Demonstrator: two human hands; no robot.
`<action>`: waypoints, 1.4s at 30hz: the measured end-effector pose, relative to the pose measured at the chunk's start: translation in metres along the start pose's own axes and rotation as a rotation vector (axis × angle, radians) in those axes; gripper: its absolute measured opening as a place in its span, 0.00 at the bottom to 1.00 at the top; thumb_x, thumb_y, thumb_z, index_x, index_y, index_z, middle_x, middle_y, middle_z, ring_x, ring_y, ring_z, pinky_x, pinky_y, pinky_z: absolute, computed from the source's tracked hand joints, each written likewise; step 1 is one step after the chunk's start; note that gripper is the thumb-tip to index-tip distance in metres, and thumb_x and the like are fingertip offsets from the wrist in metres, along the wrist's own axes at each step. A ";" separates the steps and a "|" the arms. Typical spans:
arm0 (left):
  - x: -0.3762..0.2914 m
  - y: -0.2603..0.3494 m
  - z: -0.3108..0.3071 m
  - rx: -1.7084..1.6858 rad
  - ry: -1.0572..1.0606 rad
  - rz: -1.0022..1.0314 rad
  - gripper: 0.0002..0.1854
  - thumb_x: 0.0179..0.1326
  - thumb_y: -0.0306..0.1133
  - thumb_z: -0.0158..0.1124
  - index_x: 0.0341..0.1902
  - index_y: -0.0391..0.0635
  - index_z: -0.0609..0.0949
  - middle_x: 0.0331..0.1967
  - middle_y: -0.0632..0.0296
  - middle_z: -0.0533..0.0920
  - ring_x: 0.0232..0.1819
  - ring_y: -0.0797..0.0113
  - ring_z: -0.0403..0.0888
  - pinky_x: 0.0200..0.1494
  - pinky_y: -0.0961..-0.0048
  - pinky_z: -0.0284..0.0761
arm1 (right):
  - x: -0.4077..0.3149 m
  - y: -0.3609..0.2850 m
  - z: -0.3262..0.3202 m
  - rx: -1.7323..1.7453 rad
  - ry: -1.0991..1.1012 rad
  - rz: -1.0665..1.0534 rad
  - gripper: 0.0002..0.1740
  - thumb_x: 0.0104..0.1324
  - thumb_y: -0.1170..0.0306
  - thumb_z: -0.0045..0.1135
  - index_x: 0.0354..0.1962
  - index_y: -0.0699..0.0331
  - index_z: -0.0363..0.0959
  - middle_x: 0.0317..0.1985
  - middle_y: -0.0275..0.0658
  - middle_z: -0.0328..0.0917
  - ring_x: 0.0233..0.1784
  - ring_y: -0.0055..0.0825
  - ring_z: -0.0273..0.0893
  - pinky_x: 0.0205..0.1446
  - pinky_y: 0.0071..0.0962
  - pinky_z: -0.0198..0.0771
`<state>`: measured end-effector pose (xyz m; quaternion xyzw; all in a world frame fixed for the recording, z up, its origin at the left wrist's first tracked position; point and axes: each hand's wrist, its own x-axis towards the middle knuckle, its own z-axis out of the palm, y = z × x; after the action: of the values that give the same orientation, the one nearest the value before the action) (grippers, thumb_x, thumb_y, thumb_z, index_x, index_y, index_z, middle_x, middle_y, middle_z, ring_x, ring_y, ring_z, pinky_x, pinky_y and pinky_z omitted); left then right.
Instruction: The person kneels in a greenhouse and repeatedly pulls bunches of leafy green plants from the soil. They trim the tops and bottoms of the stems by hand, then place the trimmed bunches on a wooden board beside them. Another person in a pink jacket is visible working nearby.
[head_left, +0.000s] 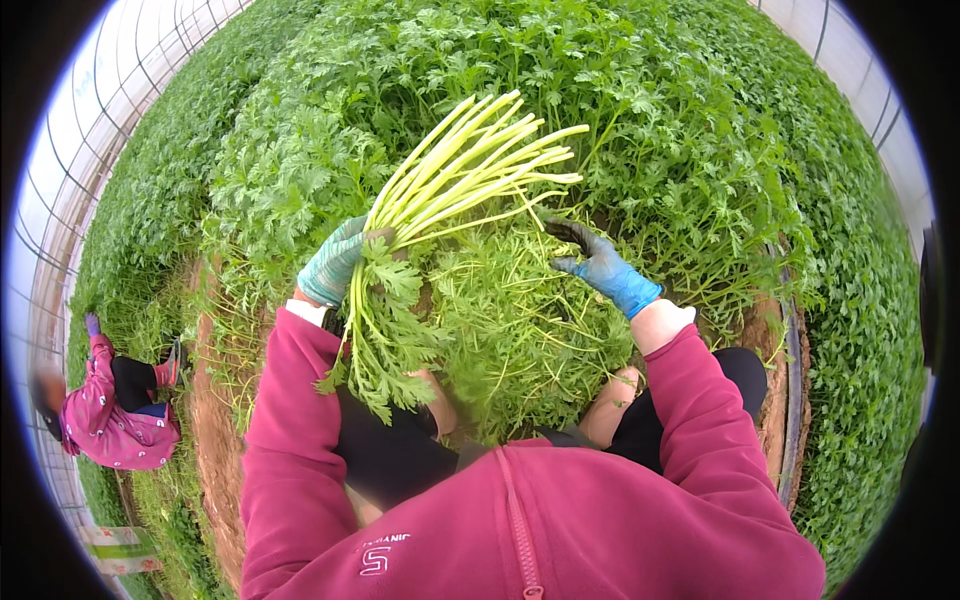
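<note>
My left hand, in a green knit glove with a dark palm, grips a bunch of leafy greens. The bunch's pale cut stems fan up and to the right, while its lobed leaves hang below the fist. Apart from the stem ends, my right hand wears a blue glove with dark, soiled fingers; the fingers are spread and hold nothing. Below and between both hands, loose cut greens cover the ground between my knees.
Dense standing greens rise ahead. A pale pipe or hose runs along the soil at right; a bare soil strip lies left. Beyond it a person squats among plants near a patterned bag or box. Greenhouse film walls curve around.
</note>
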<state>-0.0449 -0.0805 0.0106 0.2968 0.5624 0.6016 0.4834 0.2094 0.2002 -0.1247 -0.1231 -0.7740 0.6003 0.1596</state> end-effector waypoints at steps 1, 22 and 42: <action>0.001 0.002 0.000 0.011 -0.070 -0.008 0.25 0.59 0.43 0.65 0.53 0.36 0.76 0.36 0.61 0.81 0.37 0.75 0.78 0.43 0.76 0.75 | 0.008 -0.009 0.008 0.048 -0.056 -0.150 0.45 0.56 0.73 0.68 0.68 0.63 0.53 0.67 0.39 0.60 0.65 0.27 0.63 0.68 0.29 0.63; -0.001 0.004 0.018 0.509 -0.121 -0.132 0.23 0.59 0.43 0.67 0.53 0.39 0.79 0.41 0.64 0.82 0.45 0.74 0.75 0.49 0.76 0.69 | 0.012 -0.055 0.044 -0.410 -0.112 -0.418 0.10 0.64 0.66 0.55 0.40 0.61 0.75 0.29 0.38 0.78 0.31 0.30 0.75 0.34 0.31 0.70; -0.004 0.016 0.063 0.850 -0.396 -0.363 0.24 0.57 0.38 0.69 0.55 0.40 0.78 0.43 0.59 0.83 0.47 0.72 0.76 0.52 0.72 0.70 | 0.033 -0.082 0.031 -0.179 -0.404 0.338 0.30 0.65 0.50 0.56 0.53 0.66 0.73 0.48 0.44 0.79 0.50 0.31 0.75 0.57 0.29 0.68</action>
<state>0.0093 -0.0580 0.0385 0.4732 0.6977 0.1578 0.5141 0.1670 0.1651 -0.0489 -0.1417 -0.8087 0.5599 -0.1118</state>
